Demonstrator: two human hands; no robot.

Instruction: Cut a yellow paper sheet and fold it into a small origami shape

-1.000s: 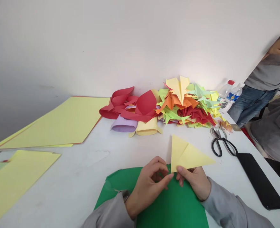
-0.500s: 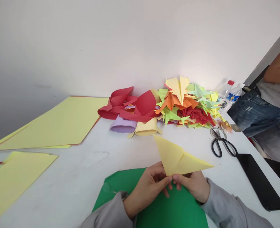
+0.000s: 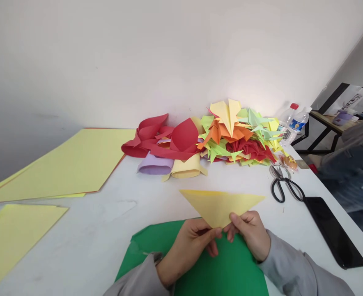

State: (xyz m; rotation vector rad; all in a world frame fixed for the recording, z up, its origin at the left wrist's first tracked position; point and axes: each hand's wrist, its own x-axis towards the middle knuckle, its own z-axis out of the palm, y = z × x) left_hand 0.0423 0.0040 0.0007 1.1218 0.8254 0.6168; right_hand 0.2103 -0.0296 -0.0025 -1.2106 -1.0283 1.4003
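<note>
A yellow paper folded into a triangle [image 3: 221, 203] is held flat just above the white table [image 3: 107, 222], its point toward me. My left hand [image 3: 190, 246] pinches that near point from the left. My right hand [image 3: 251, 232] pinches it from the right, fingers closed on the paper. Both hands hover over a green sheet [image 3: 218, 271] lying at the table's near edge.
A heap of folded paper shapes [image 3: 237, 137] and curled red, purple and yellow strips [image 3: 169, 148] lies at the back. Yellow sheets [image 3: 73, 162] cover the left. Black scissors [image 3: 281, 187], a black phone [image 3: 332, 230] and two bottles [image 3: 294, 121] sit right. A person in jeans [image 3: 350, 176] passes at right.
The yellow paper turned from standing upright at the right to lying flat and centred, point toward me. The person at right moved further right and lower.
</note>
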